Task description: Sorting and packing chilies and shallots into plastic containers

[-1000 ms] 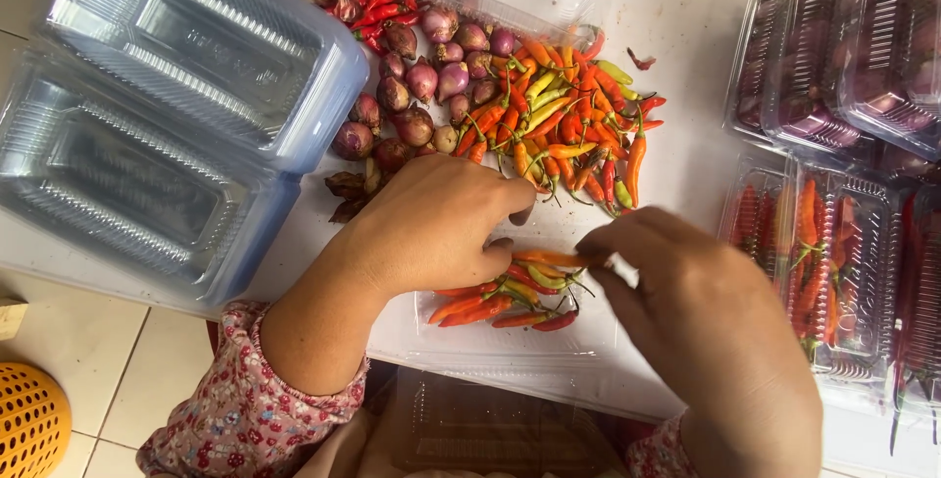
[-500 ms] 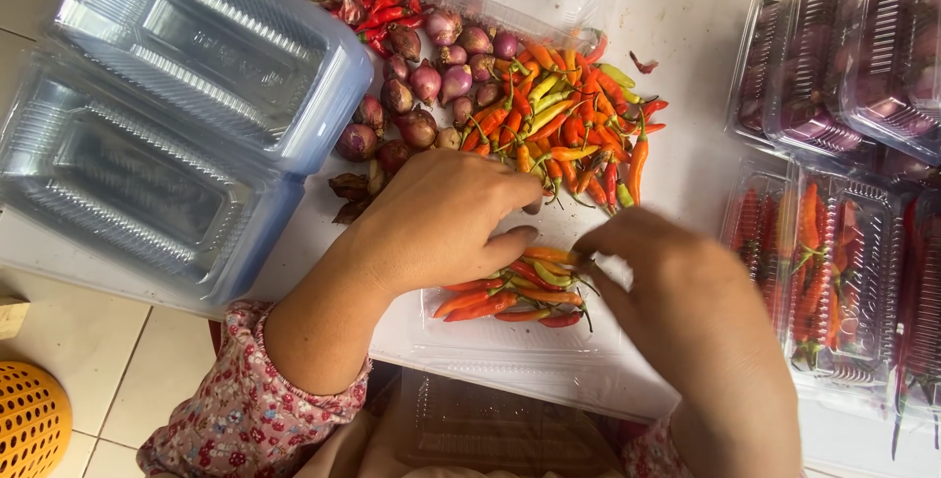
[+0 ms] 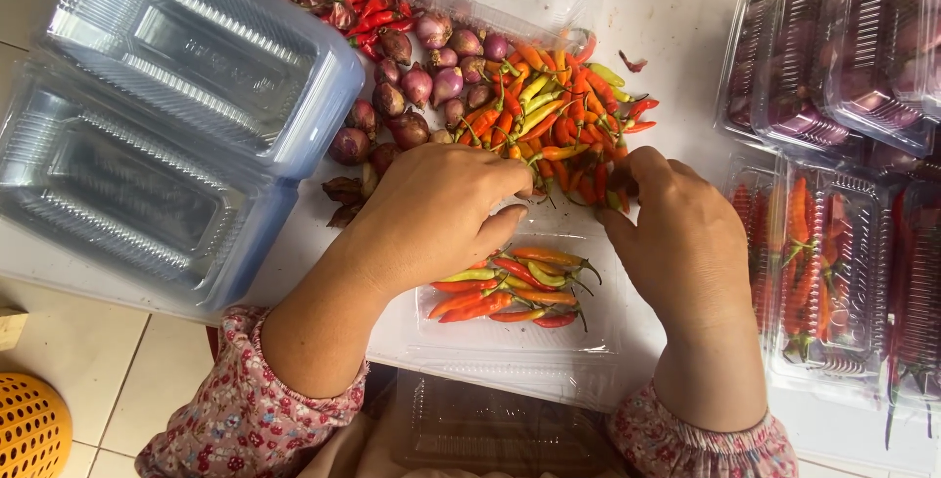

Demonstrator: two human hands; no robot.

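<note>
Below my left hand (image 3: 431, 213) and right hand (image 3: 681, 233), both pinching chillies (image 3: 559, 130), the tray (image 3: 510, 341) sits; loose grips could scatter peppers.

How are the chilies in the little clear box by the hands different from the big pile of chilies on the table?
The chilies in the open clear tray are only a handful, while the loose chili pile holds many more. The tray ones lie mostly side by side; the pile is jumbled every which way. Both hands, the left hand and right hand, reach into the pile, not the tray. Both groups mix red, orange and yellow-green chilies with stems on.
</note>
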